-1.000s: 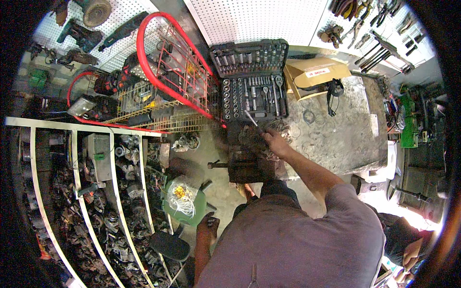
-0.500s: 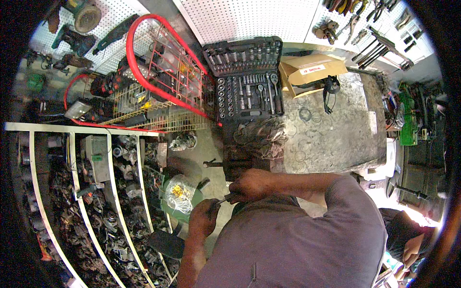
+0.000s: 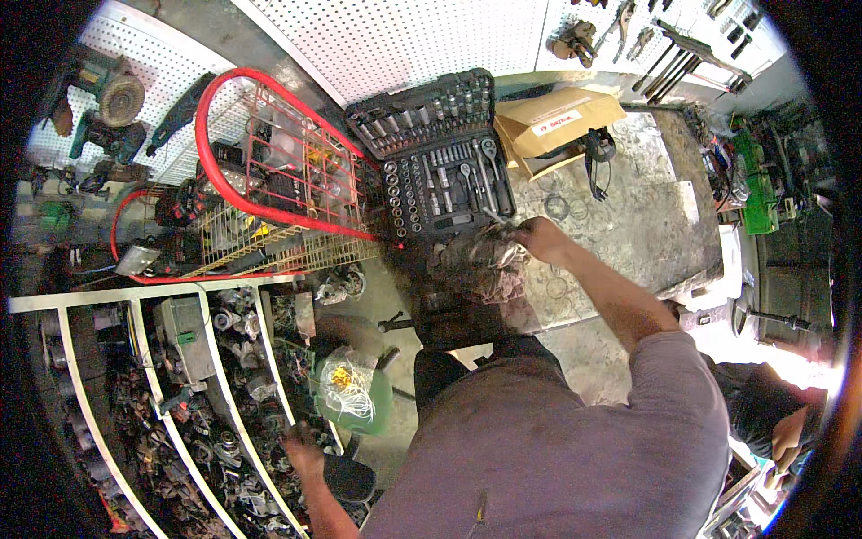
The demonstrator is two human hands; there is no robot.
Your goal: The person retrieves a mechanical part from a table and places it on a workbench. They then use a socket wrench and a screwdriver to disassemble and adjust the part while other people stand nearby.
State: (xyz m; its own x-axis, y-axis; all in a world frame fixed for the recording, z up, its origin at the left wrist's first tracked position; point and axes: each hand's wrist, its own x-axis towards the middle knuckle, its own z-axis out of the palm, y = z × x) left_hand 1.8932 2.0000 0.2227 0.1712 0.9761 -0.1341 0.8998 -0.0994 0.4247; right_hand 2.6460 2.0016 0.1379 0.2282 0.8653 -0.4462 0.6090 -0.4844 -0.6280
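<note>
My right hand (image 3: 539, 237) is closed on a slim metal tool (image 3: 496, 216) at the lower edge of an open black socket set case (image 3: 453, 225), over crumpled dirty rags (image 3: 501, 280). A dark vise-like block with a protruding handle (image 3: 391, 323) lies below, partly shadowed. My left hand (image 3: 301, 446) is out to the lower left beside the white-framed shelving (image 3: 271, 382) of metal parts; it is blurred, and what it holds, if anything, is unclear. Nearby is a green stool (image 3: 377, 404) with a clear bag of white and yellow pieces (image 3: 352, 395).
A red-rimmed wire trolley (image 3: 215, 162) stands left of the case. The worn bench (image 3: 628, 269) carries a cardboard box (image 3: 557, 121) and a black cord (image 3: 597, 171). Pegboards (image 3: 422, 36) hold tools. Another person (image 3: 759, 404) is at the lower right, beside my body.
Half a second ago both my hands met at my waist on a tool. My right hand has since moved up to the case; my left has moved outward to the left.
</note>
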